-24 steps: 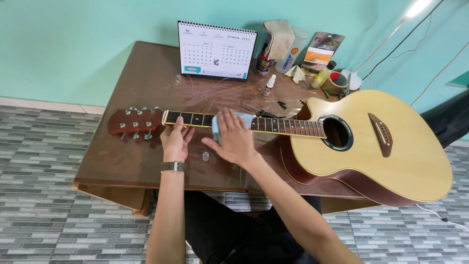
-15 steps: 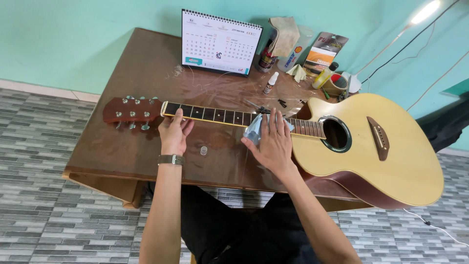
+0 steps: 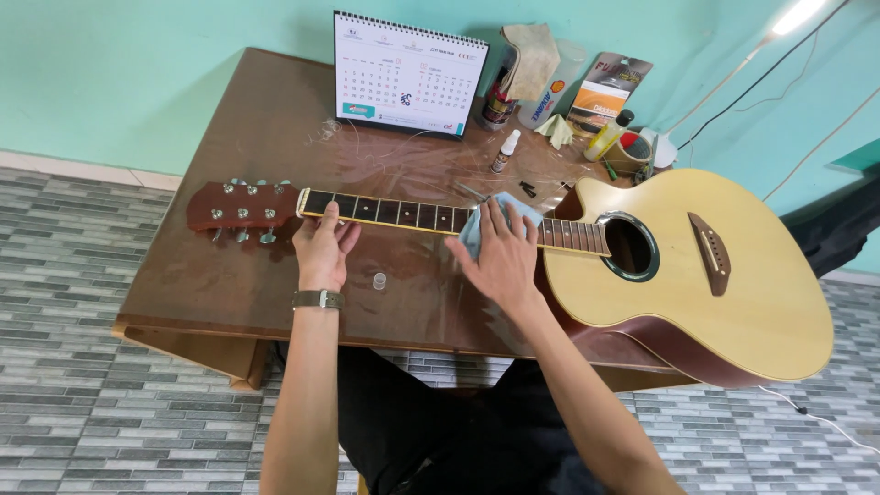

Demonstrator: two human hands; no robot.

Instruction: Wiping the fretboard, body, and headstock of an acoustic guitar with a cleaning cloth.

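Observation:
An acoustic guitar (image 3: 724, 266) without strings lies flat across a brown table (image 3: 229, 275), headstock (image 3: 240, 205) to the left and pale body to the right. My left hand (image 3: 323, 247) grips the neck near the nut, a watch on the wrist. My right hand (image 3: 500, 257) lies flat on a light blue cloth (image 3: 477, 229) and presses it against the fretboard (image 3: 394, 213) near the body. The fingers are spread over the cloth.
A desk calendar (image 3: 408, 78) stands at the table's back edge. Beside it sit a small dropper bottle (image 3: 504, 151), a beige rag (image 3: 532, 60), packets and a tape roll (image 3: 628, 151). A small clear cap (image 3: 379, 280) lies near my left hand. Tiled floor surrounds the table.
My right hand slid the blue cloth along the fretboard toward the body, then back a little toward the middle. My left hand stayed on the neck near the nut.

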